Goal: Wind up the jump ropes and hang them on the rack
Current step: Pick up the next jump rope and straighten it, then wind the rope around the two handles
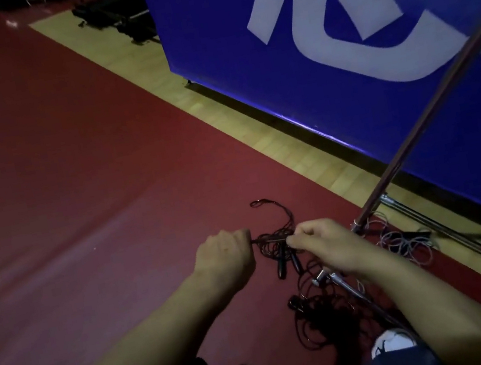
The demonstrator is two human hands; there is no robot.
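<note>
— Well, how far along was the person with the ropes?

— Early, by the look of it. One dark jump rope was bunched into loose loops between the two hands, its two black handles dangling below the bundle, so the winding seemed to be in progress and not finished. Nothing could be seen hanging on the rack; only its slanted pole and its metal feet on the floor showed.

— And the rest?

— A second dark tangle lay on the red floor near the person's shoe, across one of the rack's feet, and a pale rope sprawled by the base of the pole, at the edge where the red floor met the wooden strip along the blue barrier. Both probably remained to be wound.

— What about the grip?

— The left hand was clenched in a fist around one end of the bundle, the rope coming out by the thumb. The right hand had its fingers curled and pinched the loops at the other side. Both held the rope just above the floor, close beside the foot of the rack.
</note>
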